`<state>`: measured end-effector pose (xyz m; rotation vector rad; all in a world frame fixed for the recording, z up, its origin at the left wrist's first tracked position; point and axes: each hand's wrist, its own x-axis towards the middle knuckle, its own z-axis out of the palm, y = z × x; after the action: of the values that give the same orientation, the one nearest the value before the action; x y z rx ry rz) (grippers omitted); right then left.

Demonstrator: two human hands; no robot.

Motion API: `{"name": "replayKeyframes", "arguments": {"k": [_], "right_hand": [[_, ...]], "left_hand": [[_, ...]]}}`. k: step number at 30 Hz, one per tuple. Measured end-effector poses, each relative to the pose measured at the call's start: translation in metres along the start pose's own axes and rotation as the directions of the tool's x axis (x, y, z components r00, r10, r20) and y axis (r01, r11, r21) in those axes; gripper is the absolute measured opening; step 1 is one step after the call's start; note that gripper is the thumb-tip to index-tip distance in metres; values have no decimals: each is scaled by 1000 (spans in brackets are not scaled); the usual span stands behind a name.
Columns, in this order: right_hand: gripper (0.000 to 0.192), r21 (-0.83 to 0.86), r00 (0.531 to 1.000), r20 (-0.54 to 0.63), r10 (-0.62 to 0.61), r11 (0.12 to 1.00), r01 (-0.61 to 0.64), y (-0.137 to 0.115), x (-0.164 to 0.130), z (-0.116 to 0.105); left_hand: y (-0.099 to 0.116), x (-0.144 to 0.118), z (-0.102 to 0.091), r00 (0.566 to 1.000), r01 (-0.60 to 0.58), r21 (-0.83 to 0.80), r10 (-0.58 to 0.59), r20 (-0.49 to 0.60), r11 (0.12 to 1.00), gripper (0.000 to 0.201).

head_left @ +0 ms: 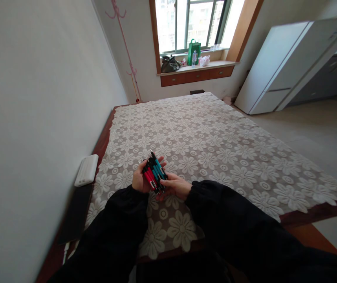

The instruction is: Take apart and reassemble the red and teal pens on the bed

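Note:
A bundle of pens [154,171] in red, teal and black lies between my two hands, held just above the near part of the table. My left hand [140,179] is wrapped round the bundle from the left, with its fingertips showing beyond the far side. From the right, my right hand [176,185] grips the near ends of the pens, its thumb on top. The pens slant, their far tips pointing up and to the left. Part of the bundle is hidden by my fingers.
A floral lace tablecloth [198,143] covers the table. Along the left edge lie a white power bank [86,170] and a dark flat device [76,214] with a white cable [65,253]. Beyond the table stand a pink coat rack [124,37], a windowsill with bags, and a white refrigerator [274,67].

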<state>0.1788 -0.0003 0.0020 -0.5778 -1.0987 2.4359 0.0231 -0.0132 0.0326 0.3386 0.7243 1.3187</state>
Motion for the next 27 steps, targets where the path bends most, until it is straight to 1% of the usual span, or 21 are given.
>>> {"name": "replayKeyframes", "arguments": {"k": [6, 12, 14, 19, 23, 27], "right_hand": [[54, -28, 1000, 3, -22, 999, 22, 1, -1, 0], [54, -40, 999, -11, -31, 999, 30, 2, 0, 0], [54, -48, 999, -11, -33, 998, 33, 2, 0, 0], [55, -57, 999, -25, -47, 997, 45, 2, 1, 0], [54, -53, 998, -39, -45, 998, 43, 2, 2, -1], [56, -60, 999, -29, -44, 997, 42, 1, 1, 0]], "left_hand": [[-2, 1, -2, 1000, 14, 2, -14, 6, 1000, 46], [-4, 0, 2, 999, -19, 54, 22, -45, 998, 44], [-3, 0, 3, 999, -17, 59, 19, -42, 998, 44], [-3, -1, 3, 999, 34, 55, -33, -6, 998, 50], [-4, 0, 0, 999, 52, 58, -52, -6, 997, 54], [-4, 1, 0, 998, 68, 65, -67, -10, 996, 54]]}}
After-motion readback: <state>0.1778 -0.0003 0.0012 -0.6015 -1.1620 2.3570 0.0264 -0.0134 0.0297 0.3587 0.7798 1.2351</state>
